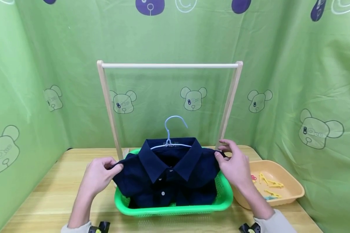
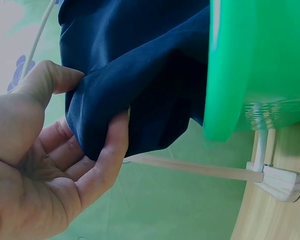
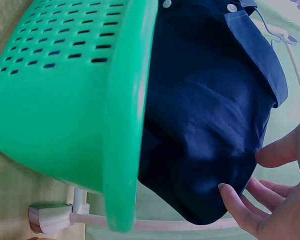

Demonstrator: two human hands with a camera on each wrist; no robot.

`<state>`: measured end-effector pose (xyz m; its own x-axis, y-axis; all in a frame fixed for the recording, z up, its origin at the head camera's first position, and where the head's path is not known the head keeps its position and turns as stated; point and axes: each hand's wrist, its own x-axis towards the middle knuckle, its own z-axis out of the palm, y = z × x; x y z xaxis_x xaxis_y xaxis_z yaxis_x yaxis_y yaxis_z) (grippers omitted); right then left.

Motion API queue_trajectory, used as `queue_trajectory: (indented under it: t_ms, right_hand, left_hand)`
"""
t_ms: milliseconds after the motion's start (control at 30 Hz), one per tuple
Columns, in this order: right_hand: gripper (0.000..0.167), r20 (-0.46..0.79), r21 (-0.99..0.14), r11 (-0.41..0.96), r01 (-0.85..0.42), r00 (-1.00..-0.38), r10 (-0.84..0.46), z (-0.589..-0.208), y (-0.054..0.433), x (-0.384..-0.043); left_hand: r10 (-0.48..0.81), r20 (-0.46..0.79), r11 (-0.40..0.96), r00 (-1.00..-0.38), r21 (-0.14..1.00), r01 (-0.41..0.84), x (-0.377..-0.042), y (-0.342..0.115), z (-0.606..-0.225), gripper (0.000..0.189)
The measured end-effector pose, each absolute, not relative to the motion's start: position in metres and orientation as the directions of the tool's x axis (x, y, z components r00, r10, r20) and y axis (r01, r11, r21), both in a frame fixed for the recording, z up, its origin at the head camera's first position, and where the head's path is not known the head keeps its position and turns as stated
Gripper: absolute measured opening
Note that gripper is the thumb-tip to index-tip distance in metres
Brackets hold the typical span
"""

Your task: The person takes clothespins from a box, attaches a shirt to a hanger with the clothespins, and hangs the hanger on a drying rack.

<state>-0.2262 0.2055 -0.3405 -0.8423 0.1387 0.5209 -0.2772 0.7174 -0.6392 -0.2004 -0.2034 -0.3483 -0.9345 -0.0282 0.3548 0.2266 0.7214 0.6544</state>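
A navy collared shirt (image 1: 170, 174) with white buttons lies partly in a green plastic basket (image 1: 175, 212). Inside its collar sits a pale blue wire hanger (image 1: 168, 131), its hook standing up above the neckline. My left hand (image 1: 97, 178) pinches the shirt's shoulder on the left; the left wrist view shows thumb and fingers on the dark cloth (image 2: 135, 65). On the other side my right hand (image 1: 236, 165) holds the right shoulder between thumb and fingers. In the right wrist view the right fingers (image 3: 240, 212) lie along the shirt's edge. The hanger's arms are mostly hidden within the shirt.
Behind the basket stands a wooden rack with a white crossbar (image 1: 170, 65). An orange tray (image 1: 291, 191) holding several yellow clothespins (image 1: 275, 184) and other coloured ones is at the right. Green curtains (image 1: 175, 38) surround the wooden table (image 1: 55, 184).
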Motion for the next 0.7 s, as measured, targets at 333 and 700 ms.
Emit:
queue_trajectory:
  t_ms: [333, 700]
  right_hand:
    - [0.042, 0.506, -0.638, 0.724, -0.262, -0.851, 0.138, -0.3391, 0.2101, -0.2248]
    - [0.038, 0.511, -0.581, 0.769, -0.265, -0.855, 0.091, -0.3359, 0.2150, -0.2260]
  left_hand:
    - [-0.035, 0.343, 0.720, -0.939, 0.660, 0.214, -0.2004, -0.2060, -0.3462, 0.020]
    - [-0.045, 0.332, 0.715, -0.942, 0.669, 0.201, -0.2018, -0.2055, -0.3477, 0.021]
